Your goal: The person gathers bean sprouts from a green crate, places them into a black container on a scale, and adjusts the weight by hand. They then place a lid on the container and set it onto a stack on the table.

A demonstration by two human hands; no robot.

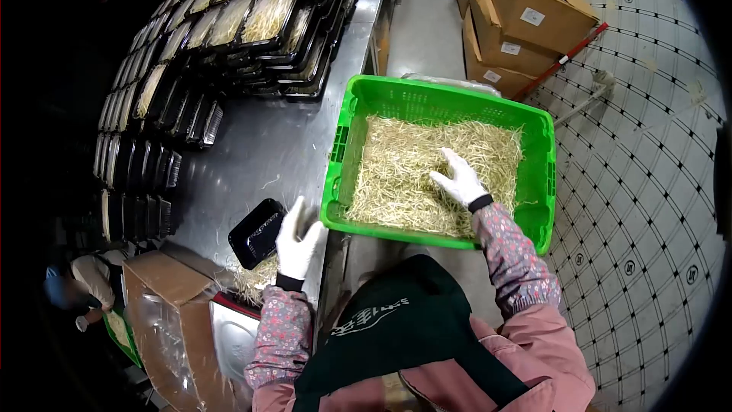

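Observation:
A green plastic crate point(450, 93) full of pale bean sprouts point(404, 175) stands in front of me. My right hand point(460, 181), in a white glove, is over the sprouts with thumb and fingers apart, its fingertips right at their surface. To the left of the crate, my left hand point(298, 244), also gloved in white, has thumb and fingers spread and holds nothing. Close beside it is a black plastic tray point(258, 233), tilted and showing its inside. Loose sprouts point(252, 278) lie just below the tray, partly hidden by my left wrist.
Stacks of filled black trays point(267, 19) cover the far and left parts of the metal table point(252, 145). A device with a white panel point(238, 343) and an open cardboard box point(171, 328) stand at lower left. Cardboard boxes point(526, 23) are piled beyond the crate. A co-worker point(88, 286) is at far left.

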